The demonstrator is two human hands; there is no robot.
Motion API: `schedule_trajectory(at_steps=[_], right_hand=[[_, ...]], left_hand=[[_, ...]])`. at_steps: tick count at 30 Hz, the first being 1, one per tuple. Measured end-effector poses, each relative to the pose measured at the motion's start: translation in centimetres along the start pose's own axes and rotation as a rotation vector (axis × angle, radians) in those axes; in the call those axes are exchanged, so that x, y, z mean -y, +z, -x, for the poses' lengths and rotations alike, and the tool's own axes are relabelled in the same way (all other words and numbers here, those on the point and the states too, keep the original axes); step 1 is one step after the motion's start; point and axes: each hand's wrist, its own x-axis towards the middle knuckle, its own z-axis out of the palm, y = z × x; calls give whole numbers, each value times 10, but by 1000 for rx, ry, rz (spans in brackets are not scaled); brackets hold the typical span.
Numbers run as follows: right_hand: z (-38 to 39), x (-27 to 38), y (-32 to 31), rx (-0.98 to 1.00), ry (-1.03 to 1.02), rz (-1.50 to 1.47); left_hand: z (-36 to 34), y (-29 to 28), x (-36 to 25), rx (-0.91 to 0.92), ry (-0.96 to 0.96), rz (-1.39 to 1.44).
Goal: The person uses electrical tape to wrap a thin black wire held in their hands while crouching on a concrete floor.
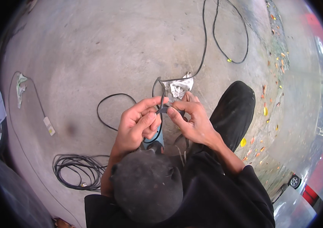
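Just above the dark knee at the lower edge, a black cable is pinched between both hands. The left hand is curled narrow, its thumb and forefinger closed on the cable where it bends into a loop, and a blue-grey object, too hidden to be identified, is seen just beneath its palm. The right hand is likewise closed tight, its fingertips pressed on a short dark piece at the same spot of the cable, touching the left hand's fingertips. A black shoe is planted on the concrete floor just to the right of the hands. Directly beyond the hands, a crumpled white rag lies on the floor, touched by the cable, which runs on upward and loops back far away. To the left, a coil of black wire is laid flat near the left forearm. Farther left, a small white block on a thin wire is seen, and beyond it a second crumpled rag. No container is seen. Yellow leaves are scattered along the floor's right edge.
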Motion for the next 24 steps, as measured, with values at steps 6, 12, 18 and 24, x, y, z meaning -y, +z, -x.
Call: schedule_trajectory(at_steps=[6,12,18,24], right_hand=[[-4,-12,5,-28,-53,6],[-8,-8,8,-58,-91,46],[-10,-3,12,-68,-39,31],[-8,-13,26,-203,-111,6]], left_hand=[[-2,1,3,62,-25,-23],[-3,3,4,62,-3,-116],[-4,8,-2,14,-58,-205],[-6,5,5,-61,-20,-203]])
